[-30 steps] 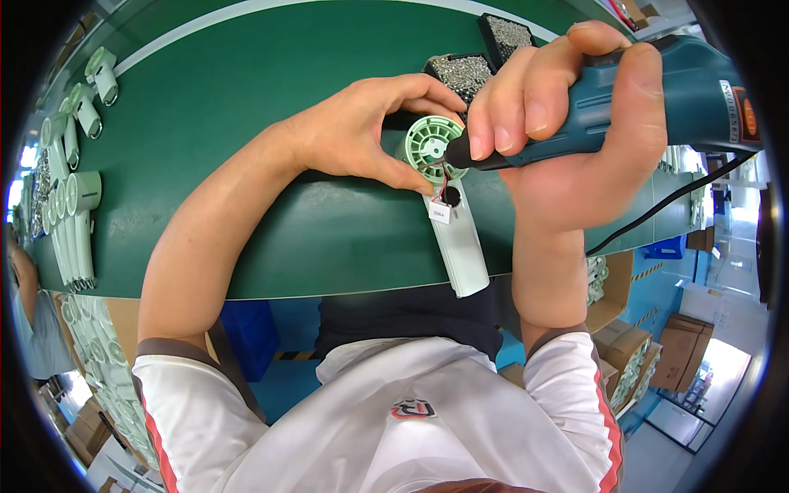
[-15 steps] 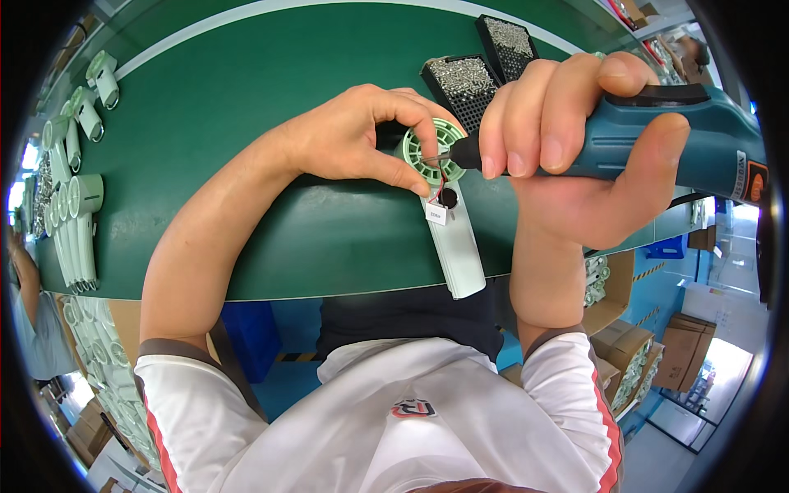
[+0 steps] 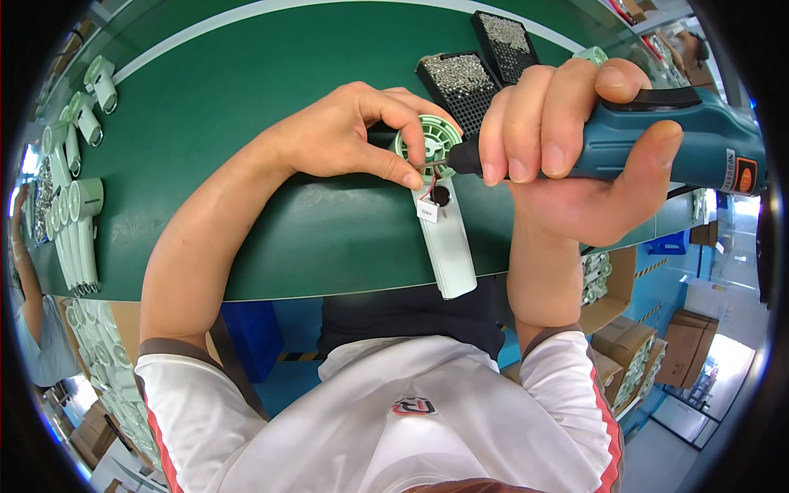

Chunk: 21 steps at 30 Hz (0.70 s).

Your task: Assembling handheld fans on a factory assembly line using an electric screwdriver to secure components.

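A light green handheld fan [image 3: 450, 251] lies on the green table, its round grille head away from me and its handle toward me. My left hand [image 3: 349, 135] curls its thumb and fingers around the head's left side. My right hand [image 3: 567, 160] grips a blue electric screwdriver [image 3: 715, 135] held sideways. The screwdriver's bit reaches the lower part of the head, close to my left fingertips; whether a screw sits at its tip cannot be made out. Thin wires and a small white tag [image 3: 428, 211] hang by a round dark opening at the handle's top.
Two black trays of small screws, a nearer tray [image 3: 462, 76] and a farther tray [image 3: 503, 34], lie beyond my hands. Several fan bodies [image 3: 82, 199] line the table's left. Cartons of green parts [image 3: 629, 349] stand below at right. A blue bin [image 3: 251, 341] is under the table edge.
The fan's handle has shifted slightly left. The screwdriver bit has moved down from near the head's middle toward its lower rim, and my left thumb has followed it.
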Each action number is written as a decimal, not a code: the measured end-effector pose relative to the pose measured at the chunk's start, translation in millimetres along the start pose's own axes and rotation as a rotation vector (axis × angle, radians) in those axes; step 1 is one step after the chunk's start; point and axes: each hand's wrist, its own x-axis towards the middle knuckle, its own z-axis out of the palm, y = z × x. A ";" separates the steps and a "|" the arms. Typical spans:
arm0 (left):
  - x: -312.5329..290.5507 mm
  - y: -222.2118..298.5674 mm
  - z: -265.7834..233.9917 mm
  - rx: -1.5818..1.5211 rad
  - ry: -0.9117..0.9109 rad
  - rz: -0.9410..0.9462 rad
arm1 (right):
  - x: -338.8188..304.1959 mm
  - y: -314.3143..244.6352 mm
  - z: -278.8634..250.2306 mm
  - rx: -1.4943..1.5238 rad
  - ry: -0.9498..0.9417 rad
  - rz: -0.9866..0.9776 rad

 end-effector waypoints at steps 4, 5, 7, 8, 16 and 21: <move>1.4 0.0 0.6 -0.029 0.014 -0.007 | -5.8 -5.5 13.3 -0.034 0.194 0.037; 1.4 0.3 0.4 -0.029 0.014 -0.008 | -5.6 -5.4 13.4 -0.014 0.191 0.028; 0.6 0.5 -0.1 -0.047 0.024 -0.014 | -5.2 -4.2 13.4 0.026 0.183 0.012; 0.1 1.2 -0.1 -0.047 0.027 -0.016 | -4.8 -3.0 13.3 0.047 0.179 0.004; 2.2 6.8 0.0 -0.071 0.011 -0.049 | -0.5 -0.5 10.5 0.176 0.158 -0.053; 0.6 5.8 -0.1 -0.093 0.007 -0.053 | -3.4 -2.1 16.9 0.151 0.239 -0.021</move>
